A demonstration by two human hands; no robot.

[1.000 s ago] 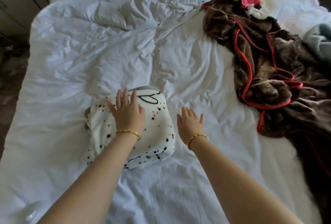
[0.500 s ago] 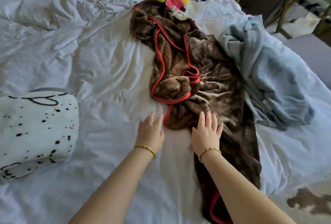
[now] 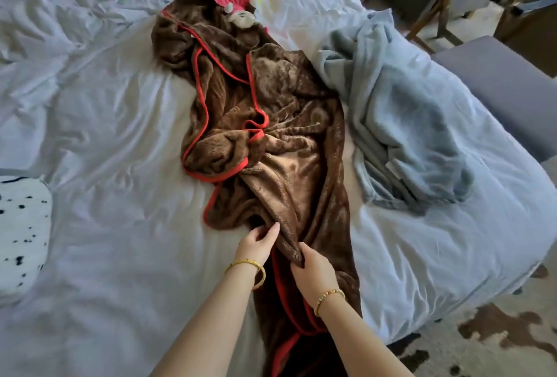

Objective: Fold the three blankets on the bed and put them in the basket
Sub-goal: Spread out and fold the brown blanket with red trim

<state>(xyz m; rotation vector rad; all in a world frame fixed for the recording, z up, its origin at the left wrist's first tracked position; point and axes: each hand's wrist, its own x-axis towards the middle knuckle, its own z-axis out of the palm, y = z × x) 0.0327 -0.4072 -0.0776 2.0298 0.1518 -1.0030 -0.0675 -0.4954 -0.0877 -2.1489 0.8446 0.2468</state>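
Both hands pinch a raised fold of the brown blanket (image 3: 289, 165) at lower centre, left hand (image 3: 258, 244) beside right hand (image 3: 313, 268). White bed (image 3: 120, 226) fills the frame. Red-trimmed, the brown blanket runs crumpled from top centre to the bottom edge. A pale blue blanket (image 3: 401, 123) lies heaped at right, a folded white black-spotted blanket (image 3: 21, 232) at the left edge.

brown blanket (image 3: 271, 141) with red trim lies crumpled at frame centre. pale blue blanket (image 3: 404, 123) bunched right. folded spotted white blanket (image 3: 21, 232) at left edge.
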